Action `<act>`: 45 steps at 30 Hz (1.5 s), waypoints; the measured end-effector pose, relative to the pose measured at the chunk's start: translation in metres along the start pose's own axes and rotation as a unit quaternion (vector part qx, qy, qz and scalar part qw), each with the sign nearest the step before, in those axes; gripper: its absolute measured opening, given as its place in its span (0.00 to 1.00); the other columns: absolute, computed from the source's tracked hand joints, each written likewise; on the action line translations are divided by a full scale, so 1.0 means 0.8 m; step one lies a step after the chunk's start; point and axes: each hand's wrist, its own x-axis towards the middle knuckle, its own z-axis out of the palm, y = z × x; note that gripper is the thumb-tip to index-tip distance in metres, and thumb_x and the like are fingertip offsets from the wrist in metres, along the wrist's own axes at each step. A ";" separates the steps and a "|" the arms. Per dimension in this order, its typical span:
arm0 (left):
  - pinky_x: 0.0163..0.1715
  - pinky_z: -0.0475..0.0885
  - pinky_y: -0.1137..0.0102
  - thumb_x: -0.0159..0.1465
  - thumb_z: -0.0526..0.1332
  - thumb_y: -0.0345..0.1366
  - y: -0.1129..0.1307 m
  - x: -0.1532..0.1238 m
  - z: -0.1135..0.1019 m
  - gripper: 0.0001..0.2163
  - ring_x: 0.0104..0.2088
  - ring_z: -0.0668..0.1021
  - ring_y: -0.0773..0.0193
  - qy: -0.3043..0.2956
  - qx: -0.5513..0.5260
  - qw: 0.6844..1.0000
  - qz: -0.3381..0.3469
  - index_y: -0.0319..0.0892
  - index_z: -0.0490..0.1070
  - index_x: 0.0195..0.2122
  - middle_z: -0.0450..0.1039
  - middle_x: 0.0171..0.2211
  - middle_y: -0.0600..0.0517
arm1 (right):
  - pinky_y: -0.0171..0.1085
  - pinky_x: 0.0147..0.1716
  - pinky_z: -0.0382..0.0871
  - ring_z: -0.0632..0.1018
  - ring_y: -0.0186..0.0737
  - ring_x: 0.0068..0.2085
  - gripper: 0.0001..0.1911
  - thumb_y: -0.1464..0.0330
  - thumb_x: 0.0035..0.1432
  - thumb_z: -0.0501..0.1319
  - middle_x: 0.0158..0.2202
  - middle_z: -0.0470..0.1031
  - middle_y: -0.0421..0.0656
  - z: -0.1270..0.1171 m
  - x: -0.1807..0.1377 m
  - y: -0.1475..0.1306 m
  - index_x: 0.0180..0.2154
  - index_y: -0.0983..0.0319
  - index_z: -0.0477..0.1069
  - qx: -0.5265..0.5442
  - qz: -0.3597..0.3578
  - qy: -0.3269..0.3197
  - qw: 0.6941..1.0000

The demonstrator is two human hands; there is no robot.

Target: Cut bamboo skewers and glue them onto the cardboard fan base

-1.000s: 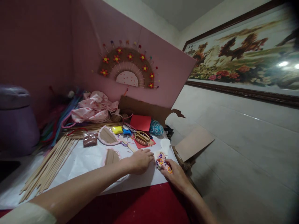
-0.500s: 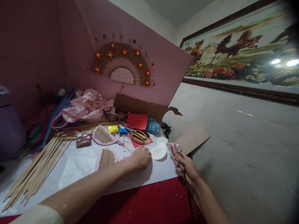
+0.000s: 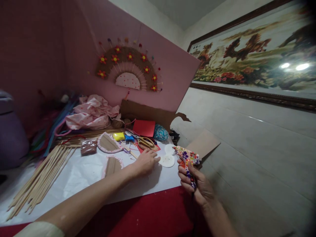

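Note:
A glue gun [image 3: 186, 156] with a flowered pattern is in my right hand [image 3: 195, 181], its fingers wrapped round the handle. Its nozzle points left, close above two white discs [image 3: 167, 161] on the paper-covered table. Just left of the discs, my left hand [image 3: 148, 161] is low over the white paper with its fingers stretched out; I see nothing in it. Beyond its fingers lie gold-handled scissors [image 3: 145, 142] and red paper [image 3: 144, 127]. Left of that hand are two half-round cardboard pieces edged with pink cloth, the nearer piece [image 3: 113, 166] partly behind my forearm.
Thin wooden sticks [image 3: 41, 177] spread across the left side. Pink cloth [image 3: 95, 112], a blue yarn ball [image 3: 161, 132], yellow [image 3: 118, 136] and brown packets [image 3: 89, 147] lie farther back. A cardboard sheet [image 3: 203, 144] leans at the right. A decorated cardboard arch [image 3: 129, 56] is on the pink board.
My right hand has turned the glue gun so that it shows side-on, nozzle toward the discs. My left hand's fingers have straightened and shifted slightly away from me.

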 end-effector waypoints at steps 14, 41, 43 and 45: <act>0.44 0.67 0.65 0.58 0.52 0.30 -0.046 -0.152 -0.084 0.16 0.43 0.74 0.59 0.229 -0.204 0.853 -0.423 0.36 0.70 0.46 0.71 0.45 0.43 | 0.24 0.10 0.55 0.59 0.23 0.16 0.18 0.57 0.52 0.64 0.21 0.64 0.36 0.089 0.002 0.057 0.37 0.65 0.71 -0.108 0.108 -0.072 0.986; 0.26 0.70 0.71 0.55 0.57 0.31 -0.028 -0.177 -0.084 0.05 0.26 0.77 0.63 0.229 -0.658 0.536 -0.476 0.37 0.68 0.32 0.74 0.25 0.52 | 0.27 0.14 0.60 0.64 0.26 0.18 0.22 0.56 0.46 0.67 0.22 0.68 0.36 0.117 0.061 0.156 0.38 0.64 0.71 -0.135 -0.014 -0.061 0.989; 0.32 0.73 0.68 0.57 0.57 0.30 -0.029 -0.178 -0.092 0.08 0.29 0.78 0.63 0.278 -0.723 0.475 -0.417 0.38 0.68 0.38 0.76 0.31 0.49 | 0.25 0.12 0.56 0.61 0.25 0.17 0.22 0.57 0.46 0.67 0.20 0.63 0.34 0.114 0.055 0.155 0.40 0.63 0.70 -0.134 -0.001 -0.071 0.988; 0.34 0.73 0.68 0.58 0.57 0.28 -0.033 -0.181 -0.096 0.10 0.30 0.78 0.64 0.312 -0.755 0.438 -0.375 0.39 0.67 0.41 0.76 0.34 0.48 | 0.25 0.12 0.55 0.60 0.24 0.16 0.22 0.56 0.47 0.67 0.19 0.61 0.33 0.112 0.051 0.158 0.39 0.64 0.69 -0.149 0.023 -0.092 0.984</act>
